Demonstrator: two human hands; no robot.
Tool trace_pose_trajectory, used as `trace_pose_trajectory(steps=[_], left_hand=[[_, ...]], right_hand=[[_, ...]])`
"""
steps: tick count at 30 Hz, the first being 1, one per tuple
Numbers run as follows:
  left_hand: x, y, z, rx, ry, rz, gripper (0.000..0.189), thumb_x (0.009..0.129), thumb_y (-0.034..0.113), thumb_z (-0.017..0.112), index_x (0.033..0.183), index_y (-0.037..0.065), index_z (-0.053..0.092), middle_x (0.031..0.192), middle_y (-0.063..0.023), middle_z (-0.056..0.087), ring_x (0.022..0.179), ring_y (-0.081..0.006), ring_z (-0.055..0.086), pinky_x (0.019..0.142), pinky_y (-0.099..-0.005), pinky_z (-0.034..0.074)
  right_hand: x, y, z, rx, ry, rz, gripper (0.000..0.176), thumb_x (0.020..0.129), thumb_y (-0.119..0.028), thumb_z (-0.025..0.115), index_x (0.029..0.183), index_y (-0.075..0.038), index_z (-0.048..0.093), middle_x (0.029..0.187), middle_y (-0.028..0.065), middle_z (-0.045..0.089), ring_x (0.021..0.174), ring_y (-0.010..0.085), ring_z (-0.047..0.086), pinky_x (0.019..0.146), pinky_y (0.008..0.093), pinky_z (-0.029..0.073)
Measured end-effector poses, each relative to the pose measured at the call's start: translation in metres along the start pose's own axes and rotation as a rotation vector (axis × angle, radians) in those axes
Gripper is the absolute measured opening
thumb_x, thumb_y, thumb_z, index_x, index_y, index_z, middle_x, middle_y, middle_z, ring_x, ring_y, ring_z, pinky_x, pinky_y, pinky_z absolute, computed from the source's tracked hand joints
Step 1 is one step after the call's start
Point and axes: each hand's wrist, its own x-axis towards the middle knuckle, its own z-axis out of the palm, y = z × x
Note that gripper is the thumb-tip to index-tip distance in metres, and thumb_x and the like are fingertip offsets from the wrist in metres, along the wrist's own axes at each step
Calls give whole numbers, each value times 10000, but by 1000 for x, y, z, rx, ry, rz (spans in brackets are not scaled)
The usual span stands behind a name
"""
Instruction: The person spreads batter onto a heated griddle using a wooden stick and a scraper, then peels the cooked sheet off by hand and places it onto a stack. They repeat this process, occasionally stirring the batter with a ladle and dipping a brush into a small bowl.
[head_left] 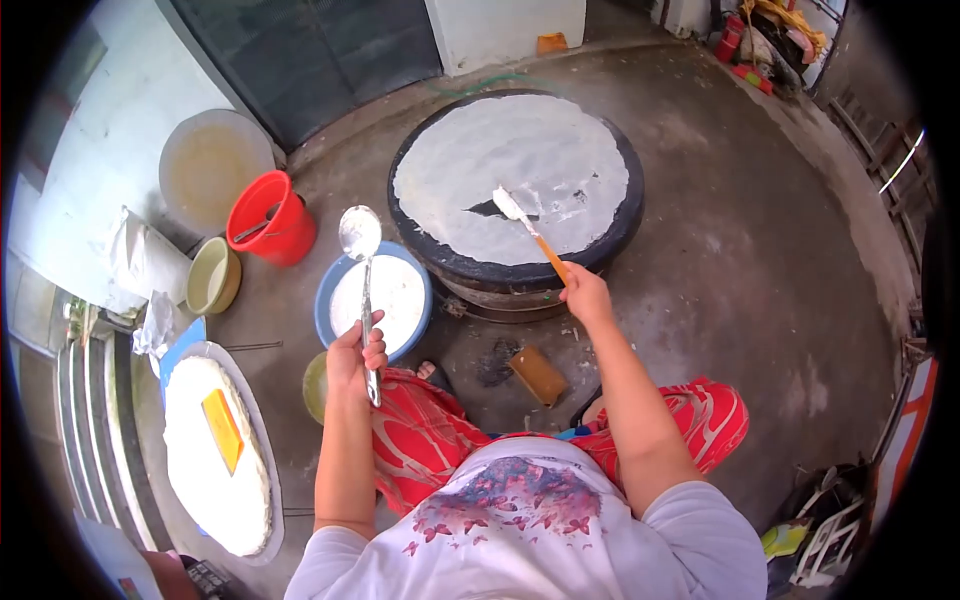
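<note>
My left hand (356,358) grips the handle of a metal ladle (361,240), its bowl smeared white and held above a blue basin (324,300) of white batter (385,302). In my right hand (586,294) is the orange handle of a spatula (540,243), its blade coated in white. That blade touches the thin pale sheet of batter (500,140) spread over a large round black griddle (637,200). Beside the blade a dark gap shows in the sheet, and smaller breaks lie to its right.
A red bucket (290,225) and an olive bowl (226,280) stand at the left. Nearer on that side lies a white stack (205,480) with a yellow scraper (224,430) on top. A brown block (538,376) rests on the floor before the griddle.
</note>
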Motion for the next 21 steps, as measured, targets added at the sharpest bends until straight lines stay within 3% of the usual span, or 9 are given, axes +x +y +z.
trace_pose_trajectory(steps=[2, 4, 6, 10, 14, 16, 18, 20, 21], left_hand=[[-9, 3, -1, 17, -7, 4, 326, 924, 185, 319, 1122, -52, 425, 679, -78, 471, 457, -96, 354, 374, -204, 290], [-15, 2, -6, 111, -36, 33, 327, 921, 188, 324, 1119, -50, 431, 670, -82, 474, 449, -96, 352, 369, -207, 288], [-18, 0, -2, 145, -41, 51, 321, 914, 183, 334, 1112, -48, 437, 661, -84, 484, 447, -97, 357, 366, -210, 294], [-19, -4, 16, 210, -46, 77, 303, 900, 174, 350, 1085, -42, 452, 653, -89, 504, 445, -102, 383, 370, -217, 319], [-22, -5, 26, 453, 27, 172, 267, 900, 170, 364, 1030, -26, 491, 617, -79, 507, 444, -111, 424, 372, -231, 350], [-18, -6, 19, 868, 66, 359, 231, 900, 162, 403, 1003, -9, 521, 597, -48, 504, 464, -108, 449, 379, -244, 376], [-12, -9, 20, 960, 134, 419, 233, 890, 140, 447, 1035, -12, 549, 587, -28, 513, 484, -114, 485, 428, -263, 404], [0, -15, 20, 1377, 131, 748, 274, 879, 127, 468, 1105, -11, 539, 596, -72, 527, 518, -139, 524, 490, -291, 424], [3, -19, 23, 1502, 130, 823, 305, 864, 138, 494, 1133, 0, 529, 631, -139, 559, 571, -213, 576, 556, -323, 435]], right_hand=[[3, 14, -10, -1, 1, -33, 265, 902, -141, 404, 1112, -87, 556, 602, 90, 590, 542, 135, 590, 568, 281, 465], [-4, 29, -12, 64, 92, 139, 266, 906, -134, 394, 1114, -100, 556, 594, 81, 583, 537, 132, 584, 562, 283, 464], [-15, 29, 7, 133, 53, 181, 267, 907, -143, 396, 1118, -105, 554, 584, 74, 576, 514, 131, 571, 549, 288, 462], [-11, 4, 48, -57, 29, -116, 259, 893, -142, 413, 1104, -97, 557, 602, 95, 588, 543, 160, 598, 566, 295, 466], [-10, 9, 31, -52, 45, -110, 258, 896, -144, 415, 1104, -89, 558, 615, 101, 594, 540, 163, 596, 564, 297, 465], [-19, 12, 27, 47, 69, 110, 261, 896, -142, 419, 1111, -80, 553, 616, 103, 595, 540, 157, 595, 563, 292, 463], [-26, 11, 44, 18, 56, 45, 263, 896, -137, 418, 1115, -77, 551, 607, 96, 594, 538, 155, 593, 563, 290, 461], [-32, -1, 59, -6, 44, -15, 266, 895, -132, 417, 1118, -73, 548, 598, 89, 592, 536, 154, 591, 564, 287, 460], [-30, -15, 61, 33, -12, 14, 269, 895, -130, 413, 1122, -71, 545, 596, 83, 594, 539, 155, 591, 566, 285, 459]])
